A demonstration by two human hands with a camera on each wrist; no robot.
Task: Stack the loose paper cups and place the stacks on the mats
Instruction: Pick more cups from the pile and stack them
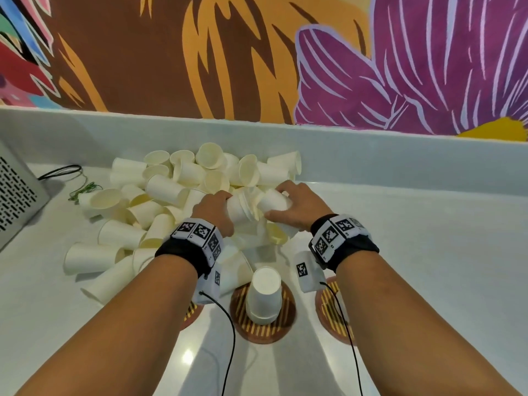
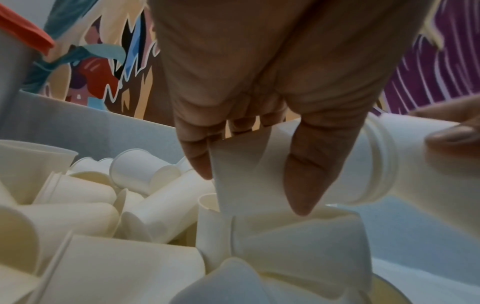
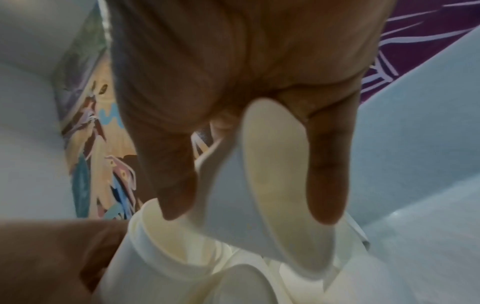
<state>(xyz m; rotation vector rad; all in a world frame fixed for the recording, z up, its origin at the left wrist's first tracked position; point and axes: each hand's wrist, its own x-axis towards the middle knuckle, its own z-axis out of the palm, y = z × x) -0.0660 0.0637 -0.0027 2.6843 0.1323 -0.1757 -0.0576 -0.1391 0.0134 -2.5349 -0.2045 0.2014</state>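
Note:
A heap of loose white paper cups [image 1: 183, 192] lies on the white counter. Above its near edge my left hand [image 1: 220, 208] grips a short nested stack of cups [image 1: 240, 210] lying sideways. My right hand [image 1: 283, 204] holds a single cup [image 1: 273, 202] with its end inside the stack's open mouth. In the left wrist view, thumb and fingers wrap the stack [image 2: 246, 176]. The right wrist view shows thumb and a finger pinching the single cup [image 3: 228, 195] at the stack [image 3: 155, 257]. An upside-down stack [image 1: 264, 295] stands on the middle mat [image 1: 285, 324].
Two more round striped mats lie near me, the left mat [image 1: 191, 313] and the right mat [image 1: 328, 307], both partly hidden by my wrists. A grey perforated box [image 1: 14, 195] with cables [image 1: 61, 170] stands at the left. A low white wall [image 1: 371, 155] backs the counter.

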